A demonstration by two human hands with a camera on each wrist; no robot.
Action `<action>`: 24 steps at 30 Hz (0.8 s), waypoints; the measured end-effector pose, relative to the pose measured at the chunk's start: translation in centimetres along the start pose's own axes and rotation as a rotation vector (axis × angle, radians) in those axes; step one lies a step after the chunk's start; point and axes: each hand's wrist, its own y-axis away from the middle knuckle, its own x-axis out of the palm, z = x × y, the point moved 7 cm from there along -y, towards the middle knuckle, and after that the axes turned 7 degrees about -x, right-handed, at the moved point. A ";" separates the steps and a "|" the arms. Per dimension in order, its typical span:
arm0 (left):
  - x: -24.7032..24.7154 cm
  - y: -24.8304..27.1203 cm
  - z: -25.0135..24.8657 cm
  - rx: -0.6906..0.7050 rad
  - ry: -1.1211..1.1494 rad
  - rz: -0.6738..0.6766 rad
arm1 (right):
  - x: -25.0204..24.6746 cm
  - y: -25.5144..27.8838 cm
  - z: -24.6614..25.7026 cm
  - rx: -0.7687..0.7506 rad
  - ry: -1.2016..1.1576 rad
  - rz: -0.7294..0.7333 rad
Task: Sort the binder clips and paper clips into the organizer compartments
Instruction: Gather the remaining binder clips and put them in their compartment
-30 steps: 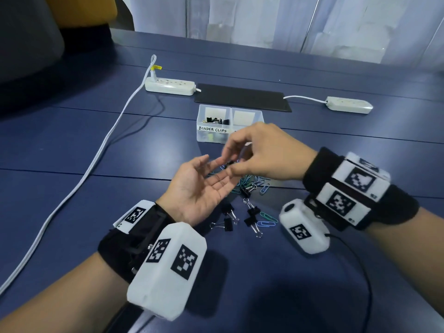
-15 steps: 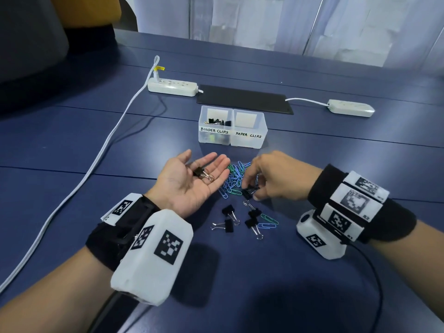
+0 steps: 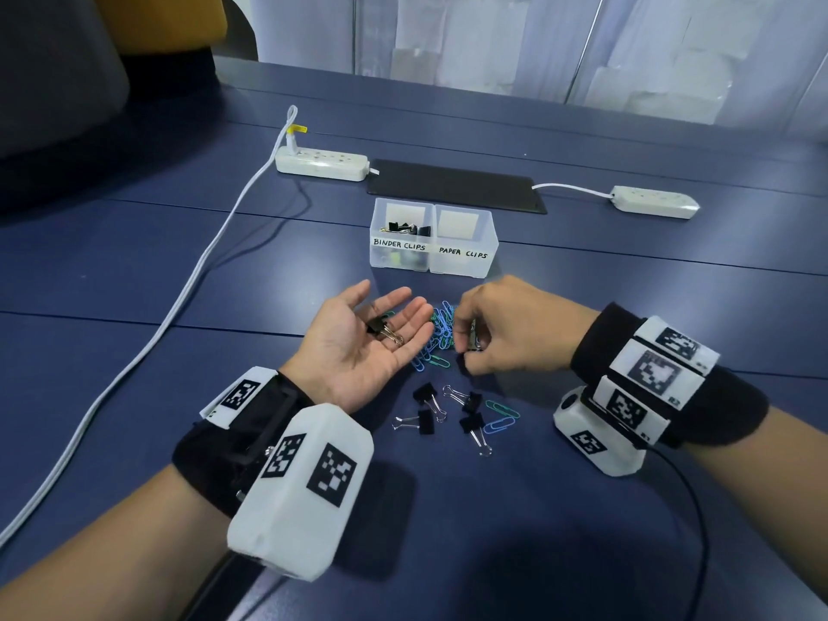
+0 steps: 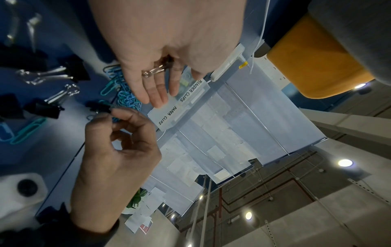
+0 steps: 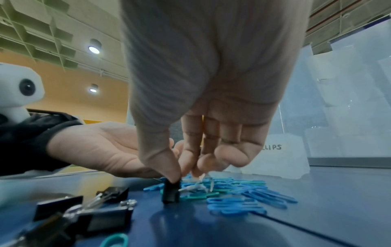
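Picking binder clips from the pile at frame centre

My left hand (image 3: pixel 358 347) lies flat, cradling one binder clip (image 3: pixel 384 330); my right hand (image 3: pixel 506 338) pinches another clip (image 5: pixel 170 192).

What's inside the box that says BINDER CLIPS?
A few black binder clips lie inside the BINDER CLIPS compartment. Its labelled, frosted front wall hides the bottom, so the exact count can't be told.

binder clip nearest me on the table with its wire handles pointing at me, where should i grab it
Take the binder clip by its black body, pinched across the two flat faces from above. It lies flat and apart from the others, its wire handles trailing toward you, so the right hand, nearer to it, could probably drop straight onto the body; the thin handles would likely swivel.
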 end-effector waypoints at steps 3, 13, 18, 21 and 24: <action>-0.3 0.0 -0.1 0.003 0.015 -0.004 | 0.4 -0.1 0.1 -0.013 -0.002 0.039; -0.4 0.0 -0.2 0.008 0.013 -0.008 | 1.2 -0.1 1.0 -0.060 -0.067 0.096; -0.3 0.0 -0.2 0.011 0.012 -0.009 | 0.9 0.0 1.1 -0.084 -0.102 0.090; -0.4 0.0 -0.1 0.009 0.015 -0.010 | 1.0 0.4 1.1 -0.084 -0.093 0.112; -0.3 -0.1 -0.1 0.003 0.012 -0.010 | 1.4 0.6 1.2 -0.103 -0.073 0.133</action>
